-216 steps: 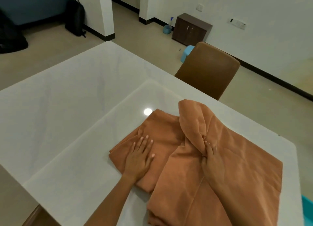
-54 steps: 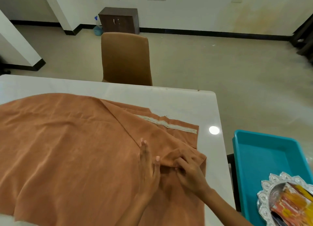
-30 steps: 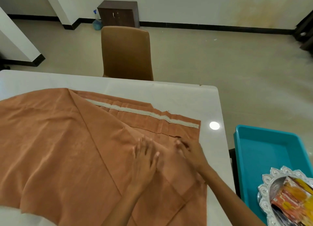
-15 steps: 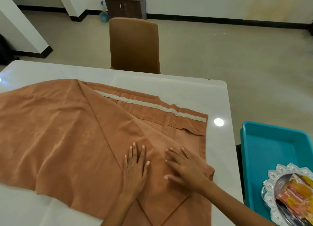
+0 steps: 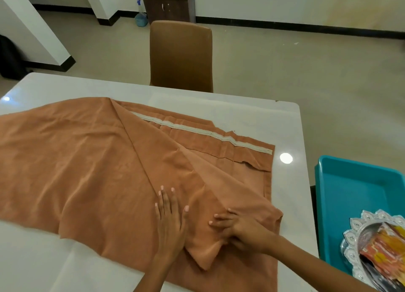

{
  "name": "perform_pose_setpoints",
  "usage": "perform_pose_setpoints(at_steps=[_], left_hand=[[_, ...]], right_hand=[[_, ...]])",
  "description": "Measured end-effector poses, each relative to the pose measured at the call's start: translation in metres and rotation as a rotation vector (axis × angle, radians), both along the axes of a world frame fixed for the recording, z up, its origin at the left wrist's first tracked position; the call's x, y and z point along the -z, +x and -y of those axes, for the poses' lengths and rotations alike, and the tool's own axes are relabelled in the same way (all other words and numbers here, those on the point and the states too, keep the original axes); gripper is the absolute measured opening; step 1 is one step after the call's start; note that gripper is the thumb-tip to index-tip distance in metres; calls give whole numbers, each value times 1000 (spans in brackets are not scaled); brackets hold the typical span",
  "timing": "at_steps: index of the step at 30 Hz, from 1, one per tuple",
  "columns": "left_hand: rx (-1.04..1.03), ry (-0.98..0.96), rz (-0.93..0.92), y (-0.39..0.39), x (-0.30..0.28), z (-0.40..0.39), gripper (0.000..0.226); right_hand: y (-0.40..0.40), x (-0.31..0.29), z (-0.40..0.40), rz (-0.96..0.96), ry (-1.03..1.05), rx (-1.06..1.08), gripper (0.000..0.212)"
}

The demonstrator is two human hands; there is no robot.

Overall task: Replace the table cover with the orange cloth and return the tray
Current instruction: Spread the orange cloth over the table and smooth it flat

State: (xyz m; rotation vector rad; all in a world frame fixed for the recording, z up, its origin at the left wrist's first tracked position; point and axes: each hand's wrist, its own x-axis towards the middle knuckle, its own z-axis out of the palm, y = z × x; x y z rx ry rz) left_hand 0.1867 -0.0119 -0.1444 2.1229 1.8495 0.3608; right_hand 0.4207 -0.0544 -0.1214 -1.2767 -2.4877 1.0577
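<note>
The orange cloth (image 5: 92,167) lies partly unfolded across the white table (image 5: 238,110), with a pale hem strip showing along its far edge. My left hand (image 5: 169,217) rests flat on the cloth, fingers straight. Just to its right, my right hand (image 5: 241,228) holds a folded flap of the cloth near the table's right edge, fingers on top and thumb tucked at the fold. The silver scalloped tray (image 5: 355,243), carrying colourful packets, sits off the table at the lower right.
The silver tray lies inside a teal plastic tub (image 5: 350,191) beside the table's right edge. A brown chair (image 5: 180,55) stands at the far side. A dark cabinet (image 5: 168,5) and a blue bottle (image 5: 141,18) are by the back wall.
The cloth went from a folded bundle to spread across the table. In the last half second my right hand curled onto a flap, raising a fold by the near right corner.
</note>
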Motion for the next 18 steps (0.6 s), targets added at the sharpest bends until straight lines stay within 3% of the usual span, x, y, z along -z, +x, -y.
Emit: perform_pose_setpoints(at_steps=[3, 5, 8, 10, 11, 12, 14, 16, 18], left_hand=[[-12, 42, 106, 3, -10, -4, 71], [-38, 79, 162, 5, -18, -7, 72], [-90, 89, 140, 5, -15, -12, 72], [-166, 58, 93, 3, -8, -16, 76], [-214, 41, 64, 1, -4, -18, 77], [-261, 25, 31, -2, -1, -20, 77], [-339, -4, -21, -10, 3, -26, 76], [-400, -34, -51, -17, 7, -30, 75], [-430, -66, -72, -21, 11, -33, 76]], right_hand=[[9, -30, -35, -27, -111, 237, 25], [26, -47, -70, -179, -255, 463, 28], [66, -59, -119, -583, -132, 1216, 9], [88, -50, -134, -521, -7, 1702, 25], [92, -44, -132, -390, 8, 1794, 38], [92, -35, -129, -292, 27, 1749, 50], [76, -16, -115, -148, 106, 1382, 64], [58, -2, -111, 173, 246, 878, 62], [42, 3, -123, 368, 299, 520, 59]])
